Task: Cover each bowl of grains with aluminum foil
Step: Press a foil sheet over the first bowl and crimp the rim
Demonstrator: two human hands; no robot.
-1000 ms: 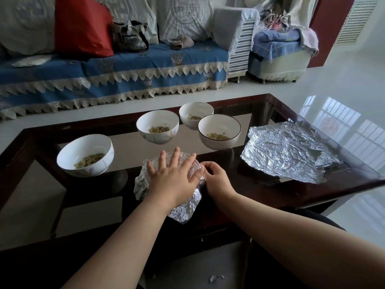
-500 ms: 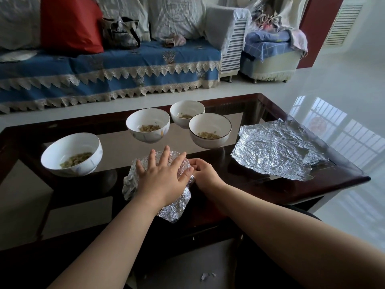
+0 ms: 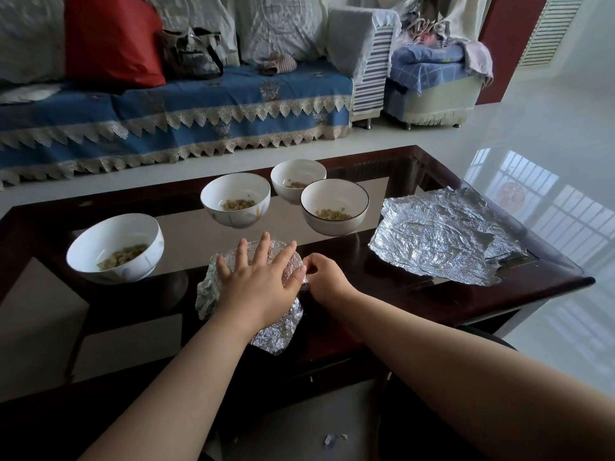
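— So, what is the left hand [image 3: 258,287] doing?

— It lies flat, palm down, on top of the foil-covered bowl [image 3: 213,294], fingers straight and spread wide, pressing the foil over the rim. That bowl sits near the front edge of the coffee table [image 3: 549,281], about midway along it.

— And the right hand [image 3: 324,277]?

— Its fingers are curled in, and the fingertips [image 3: 307,264] pinch the crinkled foil at the bowl's right side, just beside the left hand's thumb. The two hands nearly touch there.

— Is the bowl fully wrapped?

— The foil drapes down the left side and bunches loosely toward the front edge. The bowl beneath is hidden, so I cannot tell how tight it sits.

— Where are the other bowls?

— Four stand uncovered, each with a little grain in the bottom. A left bowl [image 3: 114,249] is toward the table's left edge. A middle bowl [image 3: 235,199] stands behind the hands, a dark-rimmed bowl [image 3: 334,206] to its right, and a far bowl [image 3: 298,179] behind and between those two, toward the back edge.

— Any spare foil?

— Yes, loose foil sheets [image 3: 439,234] lie flat and wrinkled near the table's right edge, well apart from both hands. Small foil scraps [image 3: 332,439] lie on the floor below the front edge.
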